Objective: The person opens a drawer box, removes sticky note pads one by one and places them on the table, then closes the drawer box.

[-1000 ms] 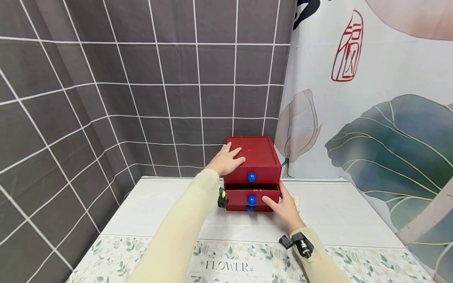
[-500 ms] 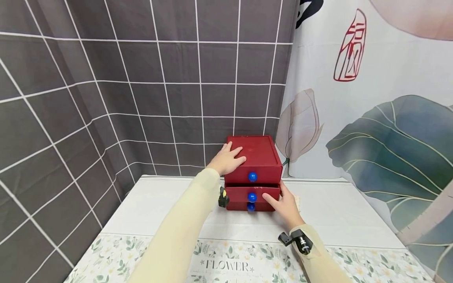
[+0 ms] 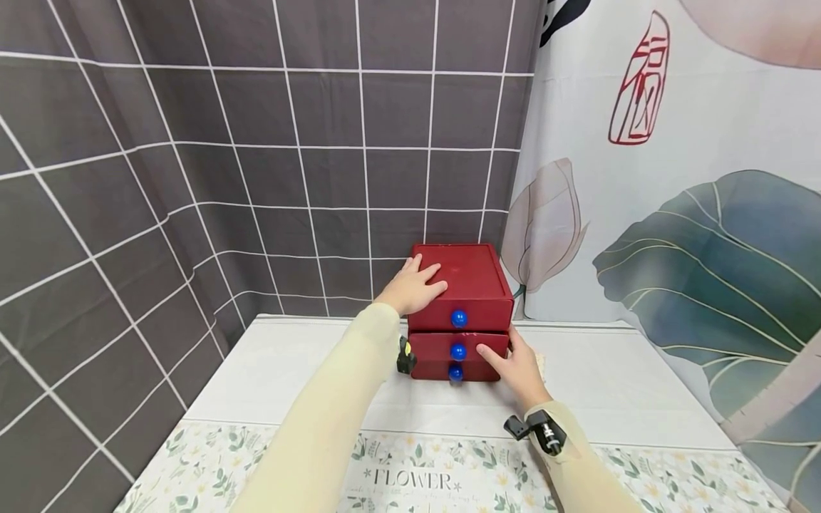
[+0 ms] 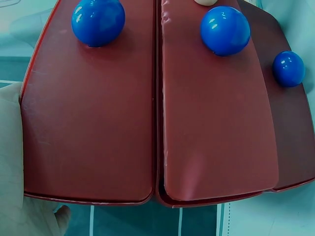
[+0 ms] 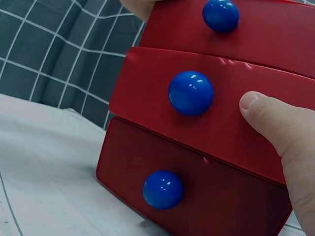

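Observation:
A red chest of drawers with three drawers, each with a round blue knob, stands on the table near the back wall. My left hand lies spread over its top at the left edge. My right hand is at the right side, its thumb pressing the front of the middle drawer to the right of the blue knob. The other right fingers reach along the side and are mostly hidden. In the left wrist view, the middle drawer sticks out slightly; the top drawer is flush.
A white cloth covers the table, with a floral printed strip along the front. Behind hangs a dark grid-patterned curtain, and a leaf-printed curtain to the right. A small pale object lies beyond the right hand.
The middle drawer has slid back into the chest, and the gap above it has narrowed away. My right thumb moved with it. The left hand stays on the top.

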`<state>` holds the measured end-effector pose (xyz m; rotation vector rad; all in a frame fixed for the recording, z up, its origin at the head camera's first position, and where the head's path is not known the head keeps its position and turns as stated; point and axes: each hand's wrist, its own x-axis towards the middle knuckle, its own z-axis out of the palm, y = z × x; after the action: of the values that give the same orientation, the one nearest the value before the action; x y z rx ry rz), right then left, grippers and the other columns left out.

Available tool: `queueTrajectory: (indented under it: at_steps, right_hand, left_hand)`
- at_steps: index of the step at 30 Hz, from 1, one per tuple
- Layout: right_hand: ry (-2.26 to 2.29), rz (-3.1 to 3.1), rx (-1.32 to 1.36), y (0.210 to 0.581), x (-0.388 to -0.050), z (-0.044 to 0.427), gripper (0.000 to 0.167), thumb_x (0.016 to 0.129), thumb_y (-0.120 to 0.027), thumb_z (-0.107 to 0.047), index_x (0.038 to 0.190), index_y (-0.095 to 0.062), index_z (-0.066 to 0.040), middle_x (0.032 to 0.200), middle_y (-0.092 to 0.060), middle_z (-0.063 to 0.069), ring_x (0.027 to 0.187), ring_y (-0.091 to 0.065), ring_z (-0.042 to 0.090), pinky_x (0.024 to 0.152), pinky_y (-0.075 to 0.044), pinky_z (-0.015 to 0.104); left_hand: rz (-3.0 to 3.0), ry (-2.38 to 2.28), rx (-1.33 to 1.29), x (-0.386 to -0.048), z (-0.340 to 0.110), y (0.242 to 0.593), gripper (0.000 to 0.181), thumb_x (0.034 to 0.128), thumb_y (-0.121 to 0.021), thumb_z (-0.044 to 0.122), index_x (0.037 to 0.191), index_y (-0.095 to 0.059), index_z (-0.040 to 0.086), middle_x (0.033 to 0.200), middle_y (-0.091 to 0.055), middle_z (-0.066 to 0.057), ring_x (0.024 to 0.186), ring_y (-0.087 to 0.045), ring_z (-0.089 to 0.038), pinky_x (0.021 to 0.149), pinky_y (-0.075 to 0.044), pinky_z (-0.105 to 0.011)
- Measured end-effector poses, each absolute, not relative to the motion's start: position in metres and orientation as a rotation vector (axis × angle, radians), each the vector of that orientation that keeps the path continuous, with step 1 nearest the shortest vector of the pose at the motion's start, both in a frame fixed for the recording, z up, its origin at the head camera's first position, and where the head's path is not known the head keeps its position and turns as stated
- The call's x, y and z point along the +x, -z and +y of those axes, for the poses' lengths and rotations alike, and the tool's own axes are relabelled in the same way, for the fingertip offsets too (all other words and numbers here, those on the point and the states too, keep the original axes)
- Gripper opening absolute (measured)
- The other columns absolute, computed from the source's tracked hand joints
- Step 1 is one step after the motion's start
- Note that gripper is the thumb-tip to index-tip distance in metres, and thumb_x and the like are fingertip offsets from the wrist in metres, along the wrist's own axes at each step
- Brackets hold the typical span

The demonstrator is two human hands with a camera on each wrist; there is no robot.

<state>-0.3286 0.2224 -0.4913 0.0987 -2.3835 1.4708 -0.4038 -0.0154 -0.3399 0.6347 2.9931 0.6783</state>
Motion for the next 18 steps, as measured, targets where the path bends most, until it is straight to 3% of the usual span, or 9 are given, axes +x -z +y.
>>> queueTrajectory:
  at_steps: [18]
  right_hand:
    - [-1.446,-2.399,0.041,0.489,-0.3312,0.2205,0.076,0.085,-0.077,-0.054,0.143,-0.049,-0.012,0.132,-0.063,0.017,0.124,-0.059,0.035,0.101,-0.05,0.054]
  left_hand:
    - [3.005,-0.674,0.643,-0.3993,-0.0153,0.3387,0.067,0.1009,-0.042,0.056,0.16,-0.033,0.027,0.17,-0.01,-0.011,0.156,-0.002,-0.03,0.121,-0.021,-0.055]
